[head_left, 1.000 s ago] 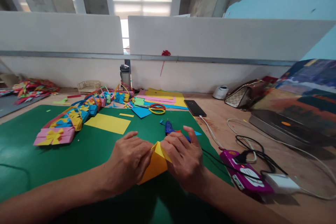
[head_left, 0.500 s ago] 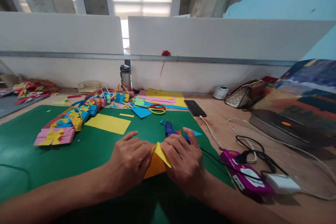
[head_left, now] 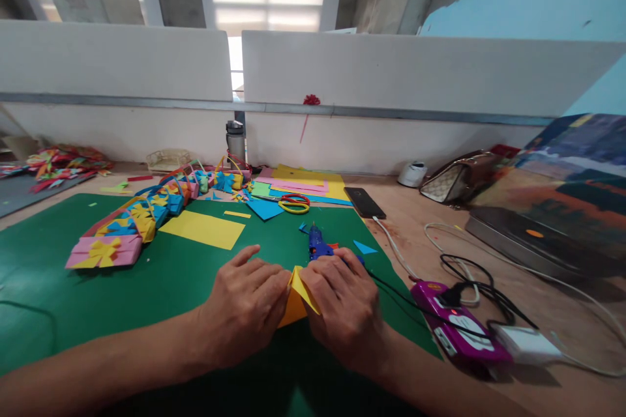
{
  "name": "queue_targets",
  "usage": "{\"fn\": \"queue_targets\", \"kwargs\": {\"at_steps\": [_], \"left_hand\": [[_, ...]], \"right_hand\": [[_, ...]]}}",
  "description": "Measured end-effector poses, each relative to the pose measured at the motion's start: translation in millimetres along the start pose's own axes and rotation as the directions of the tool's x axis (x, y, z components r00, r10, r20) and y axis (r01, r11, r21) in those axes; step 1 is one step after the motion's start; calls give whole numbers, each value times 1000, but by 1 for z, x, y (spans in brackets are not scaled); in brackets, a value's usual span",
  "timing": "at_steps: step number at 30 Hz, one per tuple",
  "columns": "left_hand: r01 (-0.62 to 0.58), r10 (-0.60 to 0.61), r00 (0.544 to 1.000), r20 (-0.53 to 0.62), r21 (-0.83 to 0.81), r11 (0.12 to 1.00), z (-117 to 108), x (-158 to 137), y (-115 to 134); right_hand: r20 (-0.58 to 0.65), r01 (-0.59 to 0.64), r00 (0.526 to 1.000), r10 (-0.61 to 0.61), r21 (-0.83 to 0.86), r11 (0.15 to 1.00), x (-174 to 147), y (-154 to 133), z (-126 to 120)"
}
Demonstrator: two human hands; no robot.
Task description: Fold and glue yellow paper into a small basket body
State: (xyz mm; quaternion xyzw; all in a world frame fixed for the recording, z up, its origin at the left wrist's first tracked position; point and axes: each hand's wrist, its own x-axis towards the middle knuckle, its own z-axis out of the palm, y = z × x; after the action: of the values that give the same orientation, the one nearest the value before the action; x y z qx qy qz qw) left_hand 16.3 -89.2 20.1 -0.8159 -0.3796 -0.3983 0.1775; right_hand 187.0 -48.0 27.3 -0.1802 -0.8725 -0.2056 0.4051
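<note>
Both my hands grip a folded piece of yellow paper (head_left: 296,296) above the green mat (head_left: 186,293). My left hand (head_left: 247,300) pinches its left side, the thumb hidden behind the fingers. On the right side, my right hand (head_left: 342,303) has its fingers curled over the paper, close to the left fingertips. A pointed yellow fold sticks up between the two hands; most of the paper is covered by them. Just beyond my right hand lies a blue glue gun (head_left: 319,244), partly hidden by the fingers. A flat yellow sheet (head_left: 203,229) rests on the mat farther left.
Small paper baskets (head_left: 105,252) stand in a row at the left. Scissors (head_left: 294,203) lie near stacked coloured paper (head_left: 313,179). A phone (head_left: 364,202), a purple power strip (head_left: 460,322) with tangled cables, and a steel bottle (head_left: 235,142) are also around.
The paper stays between both hands, which have shifted very slightly. My right thumb or finger that stuck up has come down toward the paper.
</note>
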Motion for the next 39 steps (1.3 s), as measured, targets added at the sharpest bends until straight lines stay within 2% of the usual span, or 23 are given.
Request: {"fn": "queue_targets", "kwargs": {"at_steps": [12,20,24,26,31,36,39], "left_hand": [[18,-18,1000,19,6,1000,0,-2,1],[128,-117,988,97,-123,984,-7,3,-16],[142,-111,980,163,-190,972,-9,7,-27],[127,-86,977,197,-211,969,-8,8,-28],[44,-5,982,186,-207,977,-7,7,-28],[23,17,986,167,-235,972,-5,7,-27],[33,-1,992,127,-252,967,-4,7,-26]], "right_hand": [[11,-2,1000,2,-24,1000,1,-4,0],[2,-6,1000,6,-17,1000,-2,-7,0],[1,-64,998,64,122,990,1,-2,-1],[2,-134,991,137,211,968,3,2,1],[-14,-315,939,344,364,877,3,9,5],[61,-318,939,338,528,788,6,7,3],[48,-298,941,334,582,756,6,5,2]]}}
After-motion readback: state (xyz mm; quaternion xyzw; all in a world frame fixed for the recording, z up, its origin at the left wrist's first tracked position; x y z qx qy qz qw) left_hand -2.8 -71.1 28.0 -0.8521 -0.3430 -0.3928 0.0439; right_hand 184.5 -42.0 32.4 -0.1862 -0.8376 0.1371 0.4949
